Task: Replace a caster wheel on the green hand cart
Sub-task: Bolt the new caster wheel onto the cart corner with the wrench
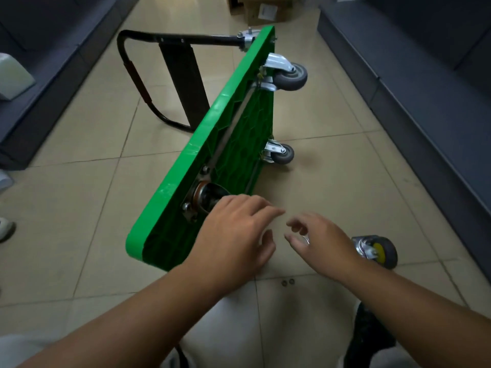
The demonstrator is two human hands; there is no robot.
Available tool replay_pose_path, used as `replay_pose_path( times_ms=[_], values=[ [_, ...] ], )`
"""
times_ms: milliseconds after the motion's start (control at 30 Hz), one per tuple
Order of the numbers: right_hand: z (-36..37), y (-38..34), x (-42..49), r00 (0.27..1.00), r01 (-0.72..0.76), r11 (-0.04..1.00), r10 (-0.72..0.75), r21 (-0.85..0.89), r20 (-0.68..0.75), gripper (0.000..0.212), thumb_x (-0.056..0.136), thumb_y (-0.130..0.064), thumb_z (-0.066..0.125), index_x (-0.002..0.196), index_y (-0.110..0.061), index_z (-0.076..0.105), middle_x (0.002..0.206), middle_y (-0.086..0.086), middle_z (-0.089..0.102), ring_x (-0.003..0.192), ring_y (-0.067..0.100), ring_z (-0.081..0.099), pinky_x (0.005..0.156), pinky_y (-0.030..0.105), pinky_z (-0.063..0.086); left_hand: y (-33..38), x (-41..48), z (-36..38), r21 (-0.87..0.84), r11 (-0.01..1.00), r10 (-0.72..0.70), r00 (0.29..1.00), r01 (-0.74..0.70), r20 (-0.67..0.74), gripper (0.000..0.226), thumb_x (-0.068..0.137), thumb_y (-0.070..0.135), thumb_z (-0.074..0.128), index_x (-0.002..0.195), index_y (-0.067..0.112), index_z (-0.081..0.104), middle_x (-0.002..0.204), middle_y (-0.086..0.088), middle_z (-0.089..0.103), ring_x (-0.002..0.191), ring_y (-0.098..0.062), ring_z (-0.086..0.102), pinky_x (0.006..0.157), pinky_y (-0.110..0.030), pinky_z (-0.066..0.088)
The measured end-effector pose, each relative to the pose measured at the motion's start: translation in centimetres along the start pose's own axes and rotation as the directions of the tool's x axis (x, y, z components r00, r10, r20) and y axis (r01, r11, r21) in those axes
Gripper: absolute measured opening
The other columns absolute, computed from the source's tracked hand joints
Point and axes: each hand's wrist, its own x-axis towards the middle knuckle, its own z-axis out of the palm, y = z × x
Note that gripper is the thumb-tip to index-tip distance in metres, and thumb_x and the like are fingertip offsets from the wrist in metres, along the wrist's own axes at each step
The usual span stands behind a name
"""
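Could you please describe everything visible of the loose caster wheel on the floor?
The loose caster wheel lies on the tiled floor, apart from the green cart, beyond the wrist of the right hand. It has a grey rubbery tyre, a yellow hub and a shiny metal bracket. No hand grips it; contact with the wrist is unclear.

A green plastic platform hand cart [212, 144] stands tipped on one long edge, ribbed underside facing right, with its black tubular handle [148, 38] stretched out to the left. Two fitted casters jut from the underside: a far grey rubber caster in a silver bracket [289, 75] and a smaller-looking grey caster [283, 154] further along. A round metal swivel mount [202, 197] sits at the near upper corner, partly hidden. A loose grey caster with a yellow hub [378, 251] lies apart to the right. Just beside each other lie two small dark rings [288, 282], perhaps washers.
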Motion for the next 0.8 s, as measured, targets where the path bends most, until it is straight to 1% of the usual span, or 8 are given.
replay_pose_path(
  times_ms=[100,167,200,333,467,600,700,800],
  values=[
    [5.1,4.1,-1.0,0.97,-0.228,0.971,0.22,0.068,0.099,0.02,0.09,-0.029,0.073,0.107,-0.02,0.072,0.094,-0.009,0.065,0.089,0.015,0.063,0.085,0.033,0.052,-0.8,0.7,-0.6,-0.015,0.999,-0.04,0.998,0.04,-0.049,0.045,0.092,0.028,0.064,0.136,0.025,0.066,0.125,0.006,0.067,0.119,-0.017,0.059,0.101,-0.032,0.039],
    [8.5,6.7,-2.0,0.924,-0.353,0.932,0.333,0.083,0.185,0.023,0.089,-0.024,0.074,0.111,-0.018,0.071,0.102,-0.004,0.068,0.099,0.019,0.066,0.092,0.034,0.05,-1.6,1.1,-0.8,-0.018,0.997,-0.077,0.995,0.076,-0.069,0.043,0.091,0.027,0.067,0.134,0.024,0.067,0.124,0.005,0.067,0.119,-0.017,0.059,0.1,-0.032,0.039],
    [10.2,7.9,-2.5,0.907,-0.38,0.921,0.354,0.083,0.228,0.026,0.088,-0.022,0.074,0.113,-0.016,0.07,0.108,0.0,0.068,0.103,0.021,0.066,0.094,0.036,0.05,-2.0,1.2,-0.8,-0.01,0.996,-0.092,0.994,0.091,-0.066,0.042,0.091,0.026,0.068,0.133,0.024,0.068,0.123,0.004,0.067,0.119,-0.018,0.059,0.1,-0.033,0.04],
    [14.7,11.0,-3.7,0.844,-0.403,0.915,0.371,0.003,0.389,0.046,0.083,-0.021,0.082,0.124,-0.01,0.064,0.122,0.01,0.06,0.114,0.026,0.061,0.096,0.036,0.049,-3.8,1.5,-0.2,-0.011,0.991,-0.131,0.991,0.13,-0.021,0.04,0.092,0.025,0.066,0.132,0.023,0.068,0.125,0.005,0.067,0.12,-0.017,0.059,0.101,-0.035,0.042],
    [17.0,12.8,-3.3,0.82,-0.453,0.89,0.395,0.048,0.415,0.058,0.075,-0.013,0.089,0.126,-0.004,0.063,0.124,0.016,0.057,0.115,0.033,0.059,0.099,0.039,0.047,-4.7,1.6,0.0,-0.041,0.986,-0.16,0.987,0.161,0.014,0.04,0.094,0.027,0.065,0.134,0.023,0.067,0.129,0.006,0.065,0.124,-0.016,0.058,0.104,-0.038,0.043],
    [18.9,13.5,-2.6,0.816,-0.475,0.877,0.411,0.068,0.407,0.054,0.076,-0.008,0.088,0.124,-0.002,0.064,0.123,0.017,0.057,0.116,0.034,0.058,0.101,0.039,0.046,-5.0,2.0,0.6,-0.043,0.987,-0.156,0.987,0.157,0.043,0.041,0.094,0.031,0.065,0.134,0.022,0.067,0.13,0.005,0.065,0.124,-0.016,0.059,0.106,-0.041,0.042],
    [20.0,13.3,-2.3,0.834,-0.457,0.885,0.393,0.085,0.387,0.04,0.079,-0.002,0.082,0.115,-0.003,0.065,0.117,0.013,0.056,0.106,0.033,0.06,0.091,0.037,0.048,-5.1,2.2,0.8,-0.042,0.988,-0.149,0.987,0.151,0.054,0.041,0.093,0.034,0.067,0.133,0.022,0.068,0.129,0.005,0.065,0.123,-0.017,0.06,0.106,-0.043,0.041],
    [20.8,13.3,-2.2,0.863,-0.42,0.906,0.379,0.057,0.335,0.025,0.083,0.001,0.074,0.105,-0.004,0.064,0.111,0.014,0.058,0.101,0.036,0.06,0.084,0.041,0.049,-5.1,2.3,0.9,-0.048,0.989,-0.137,0.99,0.139,0.044,0.041,0.092,0.033,0.068,0.131,0.022,0.069,0.129,0.005,0.065,0.123,-0.018,0.061,0.106,-0.046,0.042]
  ],
)
